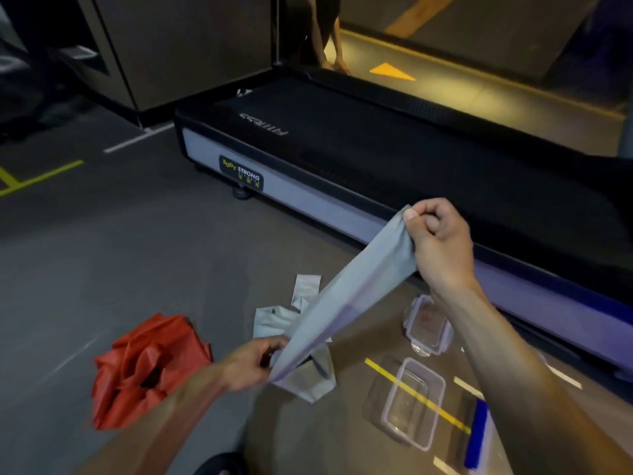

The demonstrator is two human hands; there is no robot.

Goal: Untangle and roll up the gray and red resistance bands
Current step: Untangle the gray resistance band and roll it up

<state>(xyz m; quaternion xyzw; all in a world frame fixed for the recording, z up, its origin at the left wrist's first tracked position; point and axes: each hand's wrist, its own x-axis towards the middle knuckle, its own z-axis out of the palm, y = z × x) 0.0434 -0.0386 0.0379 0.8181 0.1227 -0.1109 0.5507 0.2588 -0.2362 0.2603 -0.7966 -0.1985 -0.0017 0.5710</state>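
Observation:
A gray resistance band (346, 296) stretches taut between my two hands above the floor. My right hand (438, 241) pinches its upper end between thumb and curled fingers. Lower down, my left hand (253, 361) grips the band near its middle. The rest of the gray band lies crumpled and folded on the floor under my left hand. The red resistance band (147, 365) sits in a crumpled heap on the floor to the left of my left forearm, apart from the gray one.
A black treadmill deck (342, 156) runs across the view behind my hands. A clear plastic box (411, 402) and its clip lid (428, 327) lie on the floor at the right. Yellow and white tape lines mark the gray floor. A person's legs (329, 32) stand at the far end.

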